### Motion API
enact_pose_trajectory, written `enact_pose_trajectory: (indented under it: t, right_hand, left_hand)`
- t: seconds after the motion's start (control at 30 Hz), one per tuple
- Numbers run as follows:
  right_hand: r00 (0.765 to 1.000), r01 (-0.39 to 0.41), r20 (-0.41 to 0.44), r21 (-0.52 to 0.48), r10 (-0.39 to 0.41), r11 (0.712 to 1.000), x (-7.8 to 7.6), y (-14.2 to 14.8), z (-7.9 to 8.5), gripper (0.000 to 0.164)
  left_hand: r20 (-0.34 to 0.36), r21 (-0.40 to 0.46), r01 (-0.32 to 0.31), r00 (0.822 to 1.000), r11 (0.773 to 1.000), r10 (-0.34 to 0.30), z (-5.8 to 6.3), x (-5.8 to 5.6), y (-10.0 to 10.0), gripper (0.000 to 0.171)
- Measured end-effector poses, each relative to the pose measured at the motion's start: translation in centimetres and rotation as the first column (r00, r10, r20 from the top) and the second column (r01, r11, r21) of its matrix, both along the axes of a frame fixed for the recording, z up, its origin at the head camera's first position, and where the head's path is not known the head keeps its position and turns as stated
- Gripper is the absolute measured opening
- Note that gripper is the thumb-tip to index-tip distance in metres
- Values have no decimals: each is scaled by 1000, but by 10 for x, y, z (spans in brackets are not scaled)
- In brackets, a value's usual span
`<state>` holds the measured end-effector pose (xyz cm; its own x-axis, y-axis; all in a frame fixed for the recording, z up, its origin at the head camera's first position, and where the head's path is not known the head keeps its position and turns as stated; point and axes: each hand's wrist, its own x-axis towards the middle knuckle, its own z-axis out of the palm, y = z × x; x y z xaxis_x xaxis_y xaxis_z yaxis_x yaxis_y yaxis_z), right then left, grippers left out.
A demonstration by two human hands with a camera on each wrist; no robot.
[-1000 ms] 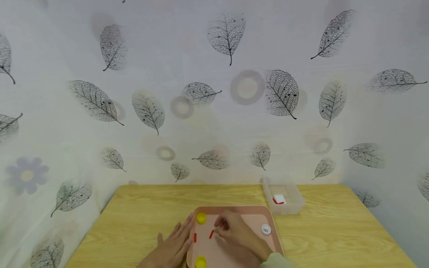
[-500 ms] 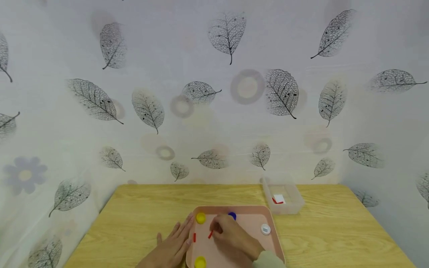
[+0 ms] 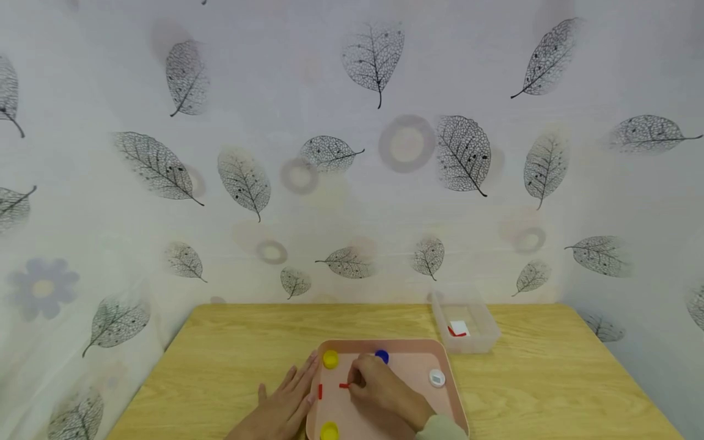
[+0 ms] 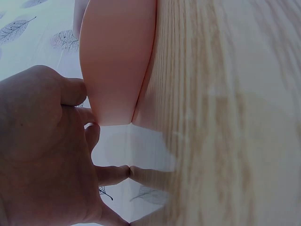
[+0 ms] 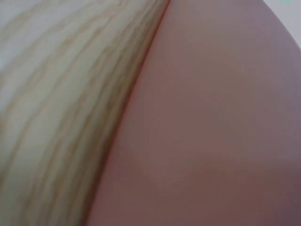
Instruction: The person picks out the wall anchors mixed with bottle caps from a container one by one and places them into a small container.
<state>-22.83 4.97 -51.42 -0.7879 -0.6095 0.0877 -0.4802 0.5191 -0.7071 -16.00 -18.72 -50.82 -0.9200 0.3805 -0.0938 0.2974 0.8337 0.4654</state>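
Observation:
My right hand (image 3: pixel 379 385) is over the pink tray (image 3: pixel 407 360), its thumb and fingers pinching one end of a small red strip (image 3: pixel 343 385). The strip lies crosswise, its free end pointing left. My left hand (image 3: pixel 283 403) rests at the tray's left side with fingers spread; in the left wrist view that hand (image 4: pixel 47 146) touches the tray's wall (image 4: pixel 117 61). A second red strip (image 3: pixel 320 392) lies upright along the tray's left edge. Yellow caps (image 3: pixel 330 359) sit in the two left corners. The right wrist view shows only the tray's outer wall (image 5: pixel 202 108) and tabletop.
A dark blue cap (image 3: pixel 382 356) lies near the tray's back edge, partly behind my right hand. At the tray's right side is a white round piece (image 3: pixel 437 378). Behind it, a clear plastic box (image 3: pixel 484 336) holds a white piece and red strips on the wooden table (image 3: pixel 247 330).
My right hand has taken hold of the slanted red strip and turned it crosswise. Moving slightly left and nearer, that hand uncovered the blue cap. The left hand stays still.

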Motion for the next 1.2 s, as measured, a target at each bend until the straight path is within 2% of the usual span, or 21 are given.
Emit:
enact_pose_trajectory:
  t: [0.13, 0.37, 0.7, 1.1, 1.2]
  right_hand:
    - [1000, 11, 18, -41, -10, 999, 2, 1, 2, 8]
    - [989, -22, -151, -92, 8, 996, 5, 9, 6, 7]
    - [972, 49, -223, -104, -71, 993, 11, 21, 19, 9]
    - [948, 57, -298, -177, -109, 983, 12, 44, 34, 14]
    - [936, 74, -326, -184, -132, 980, 13, 51, 38, 14]
  left_hand:
    - [1, -3, -1, 1000, 1000, 1, -1, -1, 0, 59]
    - [-19, 30, 24, 1000, 999, -24, -2, -2, -1, 58]
    - [-24, 43, 23, 999, 999, -22, -3, -2, 0, 58]
    - [-33, 36, 13, 999, 999, -12, -4, -5, -2, 58]
    - [-26, 41, 15, 1000, 999, -14, -4, -5, -3, 58]
